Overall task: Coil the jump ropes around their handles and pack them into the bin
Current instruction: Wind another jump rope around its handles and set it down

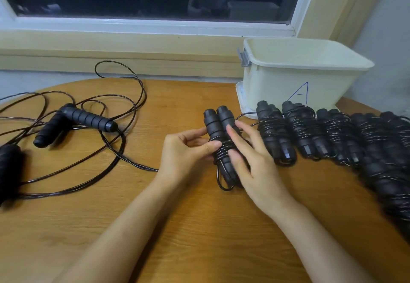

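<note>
1. The left hand (pixel 184 152) holds the black jump rope (pixel 218 125), which has two fat ribbed handles and a thin shiny cord. Fingers and thumb curl round its middle.
2. The right hand (pixel 255 167) presses it from the other side with mostly straight fingers.
3. The rope sits between both hands, low over the round wooden table (pixel 199 227).
4. It looks light. The cord looks springy and slippery, so coils may pop loose. Hold the wrapped middle and squeeze both handles together.
5. The cream plastic bin (pixel 288 78) stands beyond the right hand, with wrapped black ropes (pixel 306 127) in a row just right of that hand.
6. Loose black ropes (pixel 88 118) lie well left of the left hand.
</note>
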